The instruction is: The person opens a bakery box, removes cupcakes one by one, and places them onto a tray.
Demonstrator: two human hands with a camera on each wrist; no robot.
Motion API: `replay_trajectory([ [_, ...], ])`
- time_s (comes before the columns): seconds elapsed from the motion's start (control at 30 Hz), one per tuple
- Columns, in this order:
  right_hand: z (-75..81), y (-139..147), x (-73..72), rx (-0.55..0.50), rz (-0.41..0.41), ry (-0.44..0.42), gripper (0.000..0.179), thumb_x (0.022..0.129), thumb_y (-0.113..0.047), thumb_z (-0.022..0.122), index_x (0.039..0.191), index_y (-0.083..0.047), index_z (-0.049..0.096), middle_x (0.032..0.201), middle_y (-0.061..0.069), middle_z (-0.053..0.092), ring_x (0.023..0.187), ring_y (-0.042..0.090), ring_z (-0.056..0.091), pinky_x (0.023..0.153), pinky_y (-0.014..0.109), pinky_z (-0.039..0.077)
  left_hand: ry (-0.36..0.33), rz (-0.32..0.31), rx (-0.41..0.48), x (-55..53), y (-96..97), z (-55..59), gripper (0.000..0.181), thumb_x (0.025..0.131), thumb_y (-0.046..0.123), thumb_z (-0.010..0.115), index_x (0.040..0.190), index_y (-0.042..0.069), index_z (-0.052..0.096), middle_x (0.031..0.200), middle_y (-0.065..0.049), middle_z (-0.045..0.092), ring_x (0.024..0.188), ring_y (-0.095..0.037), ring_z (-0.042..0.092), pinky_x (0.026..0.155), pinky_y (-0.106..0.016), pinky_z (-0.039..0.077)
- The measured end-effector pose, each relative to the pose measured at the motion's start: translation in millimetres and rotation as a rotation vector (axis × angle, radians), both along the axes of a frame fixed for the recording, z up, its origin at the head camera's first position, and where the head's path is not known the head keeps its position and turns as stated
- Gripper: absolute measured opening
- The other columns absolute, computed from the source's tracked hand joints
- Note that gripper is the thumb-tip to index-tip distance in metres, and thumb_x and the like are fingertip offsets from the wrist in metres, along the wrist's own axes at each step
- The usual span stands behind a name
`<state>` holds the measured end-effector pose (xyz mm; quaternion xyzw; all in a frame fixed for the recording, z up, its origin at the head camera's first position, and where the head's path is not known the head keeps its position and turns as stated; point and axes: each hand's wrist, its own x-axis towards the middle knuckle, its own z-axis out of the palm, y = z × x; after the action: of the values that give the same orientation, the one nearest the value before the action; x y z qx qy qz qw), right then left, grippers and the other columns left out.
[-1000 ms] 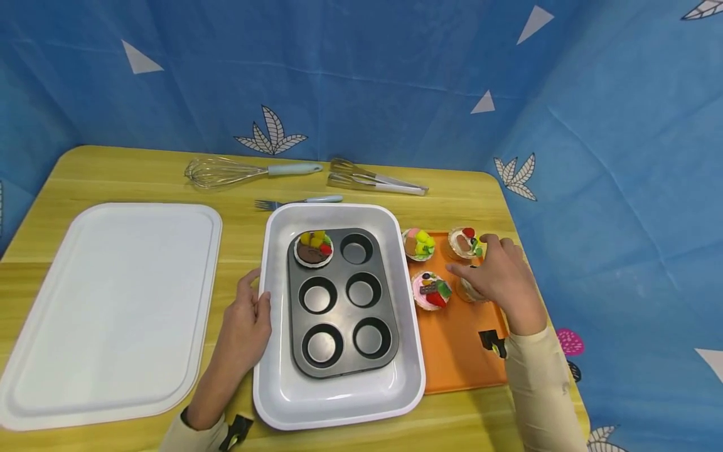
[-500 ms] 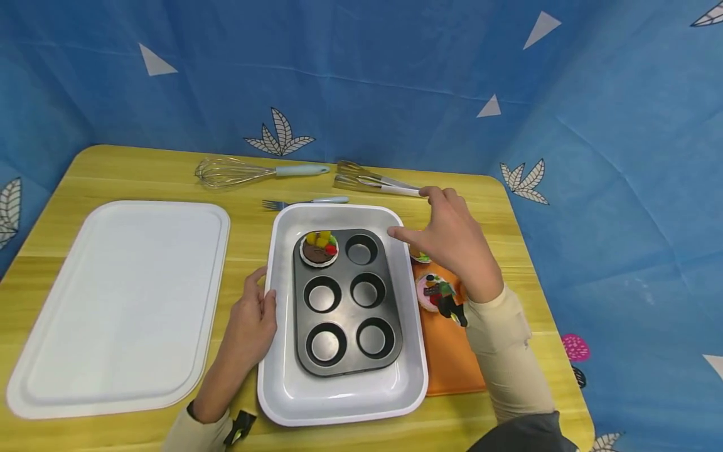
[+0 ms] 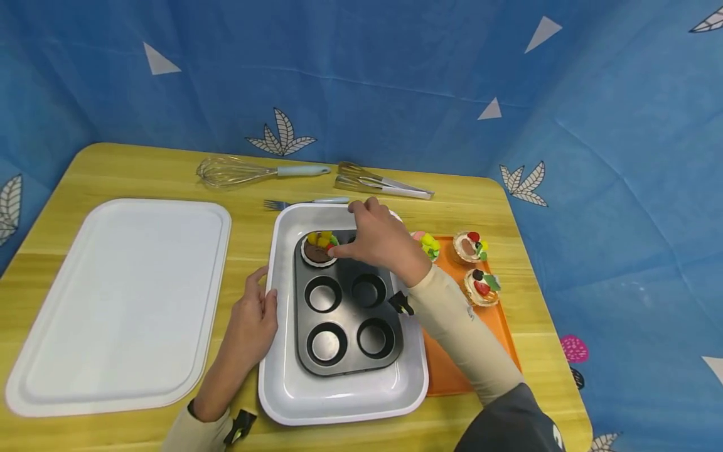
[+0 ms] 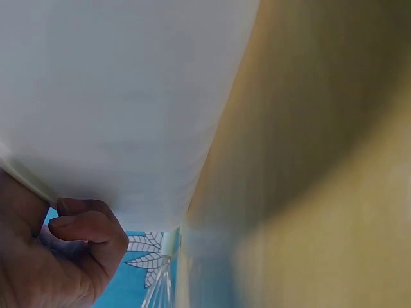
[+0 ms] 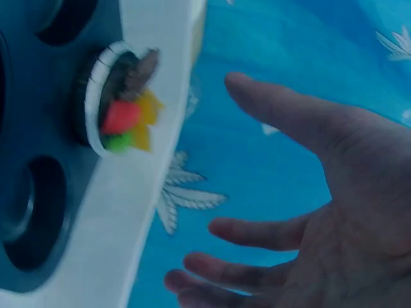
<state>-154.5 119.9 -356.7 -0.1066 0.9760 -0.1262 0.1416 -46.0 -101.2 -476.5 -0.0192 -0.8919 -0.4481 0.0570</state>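
A grey muffin tin [image 3: 346, 358] lies in a deep white tray [image 3: 339, 408]. Its far left cup holds a chocolate tart [image 3: 314, 251] topped with yellow and red fruit. My left hand [image 3: 252, 320] grips the tray's left side wall, thumb at the rim, as the left wrist view confirms with the hand [image 4: 77, 256] against the white wall. Over the tin's far end hovers my right hand [image 3: 384, 238], thumb beside the tart. In the right wrist view that hand [image 5: 353, 186] has thumb and fingers spread, nothing between them. It covers the far right cup.
An orange tray [image 3: 452, 376] on the right bears several fruit tarts, including a cream tart [image 3: 467, 247]. A white board [image 3: 124, 307] lies at left. Behind are a whisk [image 3: 243, 171], tongs [image 3: 390, 186] and a fork [image 3: 307, 202]. A blue cloth [image 3: 395, 81] hangs behind the table.
My right hand has moved left from the tarts on the orange tray to above the muffin tin's far end. My left hand keeps its hold on the white tray.
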Motion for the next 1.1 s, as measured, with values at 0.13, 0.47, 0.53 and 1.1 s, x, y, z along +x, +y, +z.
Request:
replay_trajectory([
  [0.13, -12.8, -10.1, -6.4, 0.002, 0.061, -0.032, 0.098, 0.073, -0.059, 0.082, 0.148, -0.009, 0.044, 0.134, 0.017, 0.048, 0.114, 0.032, 0.051, 0.091, 0.047, 0.049, 0.011, 0.004, -0.004, -0.9, 0.1, 0.1, 0.045, 0.102, 0.009, 0.05, 0.144, -0.002, 0.04, 0.069, -0.004, 0.045, 0.057, -0.018, 0.045, 0.057, -0.035, 0.039],
  [0.47, -40.7, -28.3, -16.2, 0.014, 0.128, -0.052, 0.11, 0.066, -0.063, 0.085, 0.151, -0.01, 0.038, 0.144, 0.018, 0.042, 0.126, 0.034, 0.047, 0.095, 0.049, 0.048, -0.019, 0.005, 0.001, -1.2, 0.3, 1.6, 0.045, 0.103, 0.01, 0.049, 0.145, -0.001, 0.039, 0.073, -0.006, 0.048, 0.06, -0.02, 0.049, 0.059, -0.036, 0.041],
  [0.53, -45.7, -31.5, -16.5, 0.014, 0.134, -0.069, 0.111, 0.067, -0.062, 0.085, 0.152, -0.01, 0.036, 0.145, 0.018, 0.04, 0.127, 0.033, 0.046, 0.095, 0.048, 0.048, -0.021, 0.003, 0.006, -1.1, 0.4, 1.3, 0.045, 0.103, 0.01, 0.049, 0.145, -0.001, 0.039, 0.074, -0.006, 0.05, 0.062, -0.021, 0.051, 0.06, -0.037, 0.043],
  [1.1, -61.9, -43.3, -15.0, 0.037, 0.185, -0.04, 0.061, 0.082, -0.039, 0.081, 0.126, -0.003, 0.059, 0.115, 0.013, 0.051, 0.101, 0.024, 0.051, 0.084, 0.037, 0.048, -0.004, 0.0, 0.012, 0.6, 0.7, 0.9, 0.044, 0.102, 0.008, 0.05, 0.144, -0.003, 0.04, 0.073, -0.008, 0.052, 0.062, -0.022, 0.054, 0.06, -0.038, 0.045],
])
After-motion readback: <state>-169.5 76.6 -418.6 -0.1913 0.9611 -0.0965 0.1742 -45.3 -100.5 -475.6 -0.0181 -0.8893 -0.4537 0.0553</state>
